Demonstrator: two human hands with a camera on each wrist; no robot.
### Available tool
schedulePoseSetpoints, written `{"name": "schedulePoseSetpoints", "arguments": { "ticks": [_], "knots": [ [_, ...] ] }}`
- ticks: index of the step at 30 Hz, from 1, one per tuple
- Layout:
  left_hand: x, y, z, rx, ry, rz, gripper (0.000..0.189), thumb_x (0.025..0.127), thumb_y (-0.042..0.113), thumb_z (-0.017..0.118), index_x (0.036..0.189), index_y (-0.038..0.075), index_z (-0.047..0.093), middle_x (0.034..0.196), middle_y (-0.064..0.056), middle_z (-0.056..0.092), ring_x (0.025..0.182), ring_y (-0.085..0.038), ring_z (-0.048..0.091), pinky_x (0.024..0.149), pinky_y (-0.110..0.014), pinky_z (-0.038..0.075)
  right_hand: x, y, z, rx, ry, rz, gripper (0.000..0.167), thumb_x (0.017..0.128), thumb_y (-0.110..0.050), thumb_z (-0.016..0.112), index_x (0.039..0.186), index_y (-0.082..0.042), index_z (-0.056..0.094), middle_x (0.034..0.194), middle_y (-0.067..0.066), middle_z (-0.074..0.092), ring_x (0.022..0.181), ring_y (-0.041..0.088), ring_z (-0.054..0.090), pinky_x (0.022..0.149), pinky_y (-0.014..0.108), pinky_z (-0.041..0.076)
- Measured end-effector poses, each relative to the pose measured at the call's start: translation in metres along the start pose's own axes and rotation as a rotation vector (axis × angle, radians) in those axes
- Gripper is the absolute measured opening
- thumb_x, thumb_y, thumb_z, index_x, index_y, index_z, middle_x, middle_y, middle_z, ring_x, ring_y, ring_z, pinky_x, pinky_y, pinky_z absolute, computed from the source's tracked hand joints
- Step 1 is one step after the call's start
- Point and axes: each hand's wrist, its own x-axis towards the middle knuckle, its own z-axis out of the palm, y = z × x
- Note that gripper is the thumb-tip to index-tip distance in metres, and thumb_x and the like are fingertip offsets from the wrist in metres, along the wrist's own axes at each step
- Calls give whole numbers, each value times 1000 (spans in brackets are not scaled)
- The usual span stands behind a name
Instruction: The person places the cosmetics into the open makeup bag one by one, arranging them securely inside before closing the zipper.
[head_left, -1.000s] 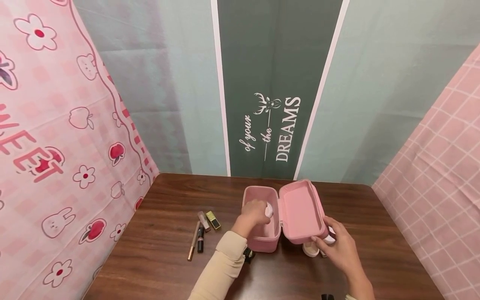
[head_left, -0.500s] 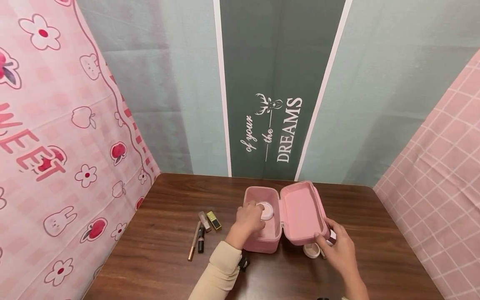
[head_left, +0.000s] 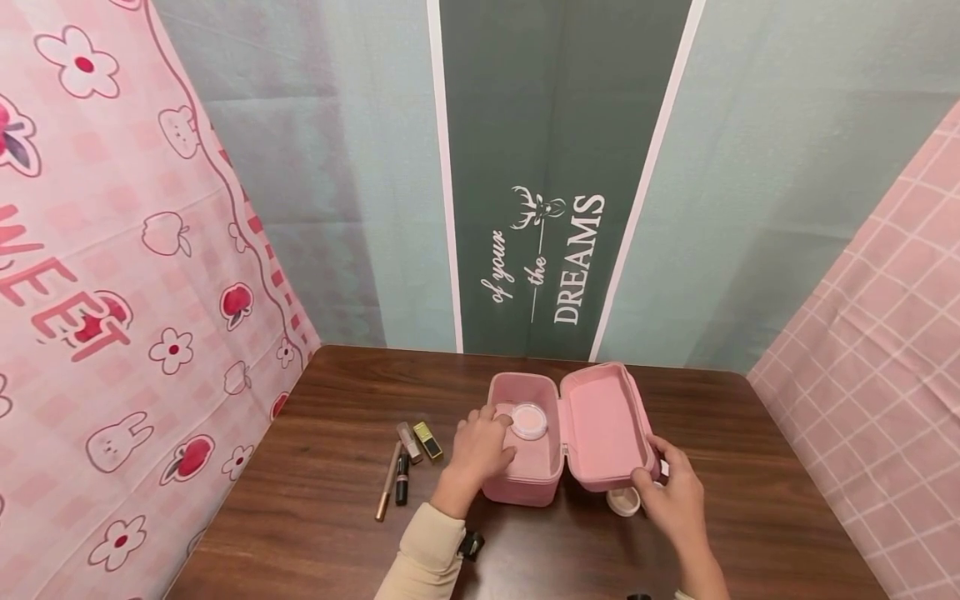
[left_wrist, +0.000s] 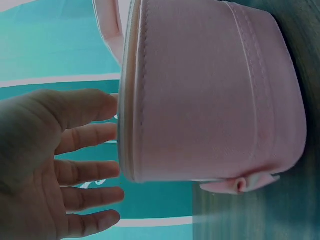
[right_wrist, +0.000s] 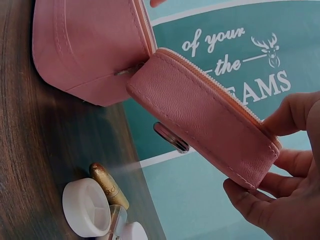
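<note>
A pink zippered cosmetic case (head_left: 525, 490) stands on the table with its lid (head_left: 603, 425) folded out to the right. On the case's bottom lies a round, pale powder compact (head_left: 529, 422). My left hand (head_left: 480, 454) is at the case's left rim, with the compact to the right of its fingertips. In the left wrist view, the left fingers (left_wrist: 92, 200) are extended and hold nothing. My right hand (head_left: 677, 496) grips the lid's outer right corner, thumb on the rim side and fingers underneath, seen also in the right wrist view around the lid (right_wrist: 205, 120).
Left of the case lie a gold-tipped pencil (head_left: 387, 487), a black tube (head_left: 402, 479), a clear-capped tube (head_left: 409, 442) and a yellow-and-black piece (head_left: 427, 441). Beneath the lid are a white round container (right_wrist: 86, 207) and a gold tube (right_wrist: 109, 185). A curtain stands behind the table (head_left: 360, 383).
My left hand has let go of the compact inside the case and drawn back left to the rim, fingers spreading. The right hand keeps holding the lid nearly still.
</note>
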Motion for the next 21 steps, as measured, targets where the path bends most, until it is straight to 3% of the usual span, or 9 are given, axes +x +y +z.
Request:
{"name": "schedulePoseSetpoints", "arguments": {
  "ticks": [7, 11, 13, 18, 21],
  "knots": [
    [-10, -18, 2, -99, 15, -38, 40, 76, 33, 73, 110, 13, 67, 108, -10, 57, 95, -29, 54, 72, -43, 44, -1, 0, -1, -3, -11, -10, 45, 73, 3, 58, 118, 7, 55, 108, 22, 55, 95, 33, 55, 69, 0, 35],
    [-17, -26, 2, -144, 29, -67, 41, 76, 30, 74, 111, 9, 66, 110, -13, 57, 98, -32, 54, 75, -46, 44, -1, 0, -2, -3, -21, -35, 45, 74, 3, 59, 118, 9, 54, 109, 24, 54, 95, 35, 56, 72, 14, 46],
    [-20, -29, 2, -158, 42, -69, 42, 76, 31, 73, 110, 8, 66, 111, -15, 57, 98, -32, 54, 75, -47, 45, -2, 1, -3, -1, -24, -46, 45, 74, 2, 61, 118, 9, 54, 111, 24, 54, 97, 36, 56, 73, 15, 47],
    [-27, -37, 4, -205, 90, -67, 42, 78, 34, 72, 109, 7, 66, 111, -17, 57, 97, -33, 56, 77, -48, 46, -3, 7, -6, 28, -42, -96, 52, 74, 1, 71, 121, 9, 52, 115, 25, 52, 99, 31, 52, 72, 1, 37],
    [-32, -41, 5, -216, 112, -71, 42, 78, 34, 72, 108, 6, 66, 111, -18, 57, 96, -33, 57, 78, -47, 46, -2, 9, -8, 38, -74, -136, 58, 71, 1, 76, 123, 10, 50, 118, 25, 50, 100, 28, 50, 74, 1, 36]
  ]
}}
